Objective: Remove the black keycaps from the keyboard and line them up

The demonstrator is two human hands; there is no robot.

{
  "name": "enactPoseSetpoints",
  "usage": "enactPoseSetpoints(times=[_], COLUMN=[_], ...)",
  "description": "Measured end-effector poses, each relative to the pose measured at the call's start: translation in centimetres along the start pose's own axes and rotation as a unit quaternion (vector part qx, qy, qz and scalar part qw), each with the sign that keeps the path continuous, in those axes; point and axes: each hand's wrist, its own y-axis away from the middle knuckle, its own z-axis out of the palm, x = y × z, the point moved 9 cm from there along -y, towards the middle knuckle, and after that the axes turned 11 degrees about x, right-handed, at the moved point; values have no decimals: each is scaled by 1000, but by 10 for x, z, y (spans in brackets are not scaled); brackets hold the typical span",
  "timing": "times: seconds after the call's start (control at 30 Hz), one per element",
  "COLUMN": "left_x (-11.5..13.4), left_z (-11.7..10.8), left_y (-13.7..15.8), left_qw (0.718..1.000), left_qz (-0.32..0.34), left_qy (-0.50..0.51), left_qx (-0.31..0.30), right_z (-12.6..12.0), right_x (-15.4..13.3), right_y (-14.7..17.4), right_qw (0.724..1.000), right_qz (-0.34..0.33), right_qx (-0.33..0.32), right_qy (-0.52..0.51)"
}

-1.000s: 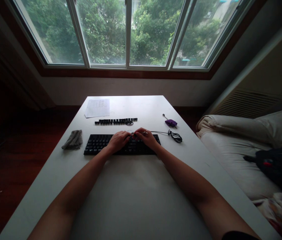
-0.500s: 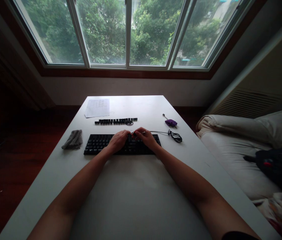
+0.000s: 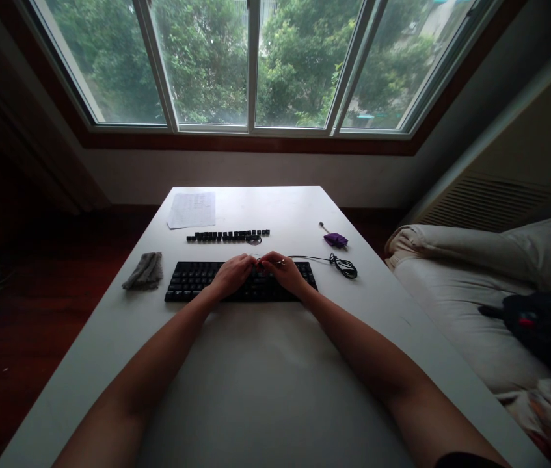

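A black keyboard (image 3: 192, 279) lies across the white table, its cable (image 3: 343, 265) coiled off to the right. Over its upper middle part, my left hand (image 3: 234, 273) has its fingers pinched together. Close against it, my right hand (image 3: 282, 270) is closed as well, fingertips almost meeting those of the left. Whatever sits between the fingertips is too small and dark to make out. Behind the keyboard stands a row of loose black keycaps (image 3: 226, 236), with a thin ring-shaped tool (image 3: 254, 240) near its right end.
A grey cloth (image 3: 144, 271) lies left of the keyboard. Printed paper (image 3: 192, 210) rests at the far left of the table (image 3: 255, 390). A purple pouch-like item (image 3: 335, 240) with a thin stick lies at the back right. A padded couch (image 3: 441, 292) stands along the right side.
My right hand has lowered slightly, its fingers now nearer the keyboard. The left hand stays almost in place, and the whole view has shifted a little.
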Motion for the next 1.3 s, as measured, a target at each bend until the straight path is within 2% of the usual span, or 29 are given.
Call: enactPoseSetpoints(times=[0.3,0.53,0.73,0.9,1.1,1.3], left_x=[4,2,-6,-11,-12,-19], left_z=[-8,-7,-9,-10,-9,6], left_y=[-1,-1,-2,-4,-5,-7], left_qw=[999,998,988,963,922,877], left_qz=[-13,-3,-32,-61,-93,-120], left_qy=[30,60,139,255,365,456], left_qx=[25,33,62,58,89,88], right_z=[2,4,0,-5,-15,-20], right_x=[-2,2,2,0,-7,-23], right_y=[0,-1,-2,-2,-5,0], right_qw=[998,999,997,993,994,991], right_qz=[26,22,37,53,21,-41], right_qx=[14,-13,25,45,75,87], right_qy=[-58,-42,-67,-96,-73,90])
